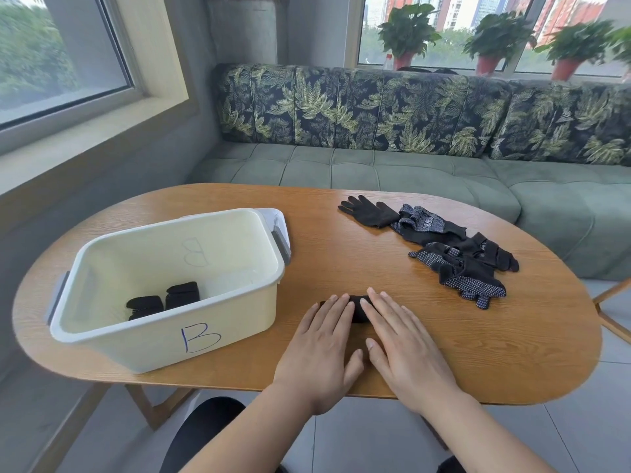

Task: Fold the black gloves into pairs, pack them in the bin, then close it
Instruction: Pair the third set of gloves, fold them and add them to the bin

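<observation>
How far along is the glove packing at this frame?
Done: two folded bundles lie in the bin. In hand: left hand and right hand press flat on a third bundle on the table. Left: the loose gloves pile, packing, and closing the open bin.

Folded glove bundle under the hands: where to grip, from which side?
Probably pinch the folded glove bundle across its middle from above: thumb on the near edge, fingers over the far edge. It lies low and flat on the table, long axis left-right.

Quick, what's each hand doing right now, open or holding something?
Left hand: open, flat, pressing the folded glove.
Right hand: open, flat, pressing the same glove.
</observation>
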